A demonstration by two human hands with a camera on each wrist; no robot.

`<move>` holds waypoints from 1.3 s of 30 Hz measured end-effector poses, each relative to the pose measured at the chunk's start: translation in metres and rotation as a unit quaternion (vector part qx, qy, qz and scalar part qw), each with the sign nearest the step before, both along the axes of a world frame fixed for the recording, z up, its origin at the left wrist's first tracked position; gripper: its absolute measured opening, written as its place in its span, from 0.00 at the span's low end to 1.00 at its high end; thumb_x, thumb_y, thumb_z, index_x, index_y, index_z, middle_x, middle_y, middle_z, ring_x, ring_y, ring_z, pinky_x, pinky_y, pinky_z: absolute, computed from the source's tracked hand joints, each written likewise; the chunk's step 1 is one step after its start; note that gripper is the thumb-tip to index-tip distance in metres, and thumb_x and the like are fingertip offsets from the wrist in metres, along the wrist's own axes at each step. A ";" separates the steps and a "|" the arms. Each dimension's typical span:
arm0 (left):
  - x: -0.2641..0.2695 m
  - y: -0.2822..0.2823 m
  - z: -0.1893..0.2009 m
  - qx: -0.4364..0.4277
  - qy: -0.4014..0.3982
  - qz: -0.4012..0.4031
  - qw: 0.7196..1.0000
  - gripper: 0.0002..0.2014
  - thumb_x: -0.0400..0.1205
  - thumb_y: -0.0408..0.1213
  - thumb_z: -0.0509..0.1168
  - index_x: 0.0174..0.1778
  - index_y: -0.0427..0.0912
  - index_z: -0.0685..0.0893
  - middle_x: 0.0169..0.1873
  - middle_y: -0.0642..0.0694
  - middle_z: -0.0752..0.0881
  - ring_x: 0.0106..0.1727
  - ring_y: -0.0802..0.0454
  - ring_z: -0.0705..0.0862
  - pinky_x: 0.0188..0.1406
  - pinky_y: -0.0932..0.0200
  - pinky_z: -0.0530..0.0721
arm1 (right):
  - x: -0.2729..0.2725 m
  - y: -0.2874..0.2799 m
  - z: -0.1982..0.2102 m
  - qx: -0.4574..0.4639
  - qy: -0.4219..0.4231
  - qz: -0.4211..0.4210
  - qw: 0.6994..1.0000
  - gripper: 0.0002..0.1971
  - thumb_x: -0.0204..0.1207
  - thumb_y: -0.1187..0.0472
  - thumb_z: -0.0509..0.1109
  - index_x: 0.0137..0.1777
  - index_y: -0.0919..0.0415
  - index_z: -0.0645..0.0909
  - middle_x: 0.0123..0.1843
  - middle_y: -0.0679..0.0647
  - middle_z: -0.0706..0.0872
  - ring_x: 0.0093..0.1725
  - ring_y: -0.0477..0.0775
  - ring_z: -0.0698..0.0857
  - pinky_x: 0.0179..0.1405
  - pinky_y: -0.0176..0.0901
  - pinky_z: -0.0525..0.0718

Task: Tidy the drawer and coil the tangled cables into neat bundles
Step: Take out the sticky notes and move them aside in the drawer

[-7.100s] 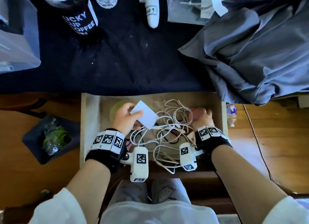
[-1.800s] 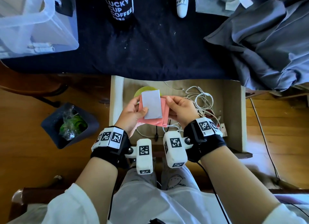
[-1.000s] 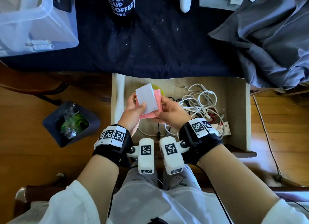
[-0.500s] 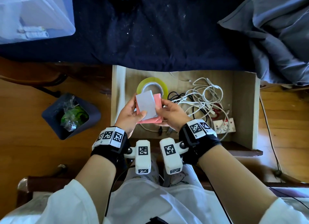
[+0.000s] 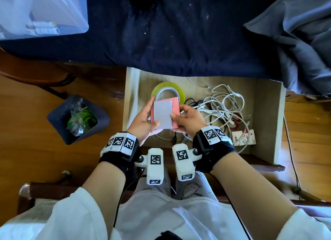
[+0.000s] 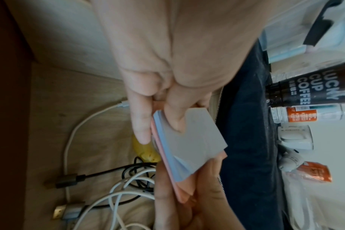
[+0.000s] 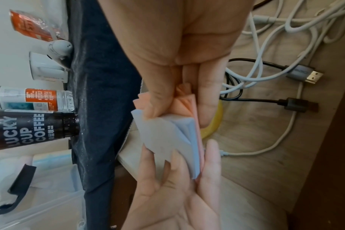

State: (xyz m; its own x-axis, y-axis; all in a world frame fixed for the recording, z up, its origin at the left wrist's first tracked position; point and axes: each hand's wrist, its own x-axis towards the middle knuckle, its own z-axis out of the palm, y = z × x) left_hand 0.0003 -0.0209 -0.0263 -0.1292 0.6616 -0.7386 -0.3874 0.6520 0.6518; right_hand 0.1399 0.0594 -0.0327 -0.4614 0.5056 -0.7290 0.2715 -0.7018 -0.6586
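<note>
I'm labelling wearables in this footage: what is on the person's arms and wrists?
Each wrist carries a black fabric band topped by white blocks printed with black square fiducial markers: the left wristband and the right wristband. A white rounded camera housing with similar markers juts from each band on a small bracket. A thin black cable runs down from the left unit. White sleeves are pushed up both forearms.

This looks like a room in a home, at a desk used for small everyday things. A wooden floor [image 5: 26, 150] lies under a pulled-out wooden drawer [image 5: 265, 117], and a small waste bin [image 5: 59, 117] with a plastic liner stands beside it. On the dark cloth [image 5: 179, 33] of the desk are a coffee bottle [image 6: 309, 90], a clear storage box [image 5: 43, 12] and a crumpled grey garment [image 5: 295, 33].
</note>
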 end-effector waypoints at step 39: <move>-0.017 0.006 0.000 -0.049 0.079 0.096 0.991 0.29 0.81 0.13 0.53 0.69 0.51 0.67 0.62 0.46 0.75 0.66 0.46 0.73 0.60 0.46 0.77 | -0.015 0.042 -0.051 0.138 -0.261 0.294 0.909 0.30 0.70 0.65 0.71 0.75 0.56 0.71 0.70 0.58 0.79 0.69 0.59 0.77 0.57 0.37 0.72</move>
State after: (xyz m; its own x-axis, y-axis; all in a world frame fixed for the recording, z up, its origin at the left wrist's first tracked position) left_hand -0.0165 -0.0151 -0.0261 -0.3655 0.5395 -0.7585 -0.4081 0.6396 0.6515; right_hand 0.1250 0.1015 -0.0839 -0.3387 0.4810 -0.8087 0.8722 -0.1619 -0.4616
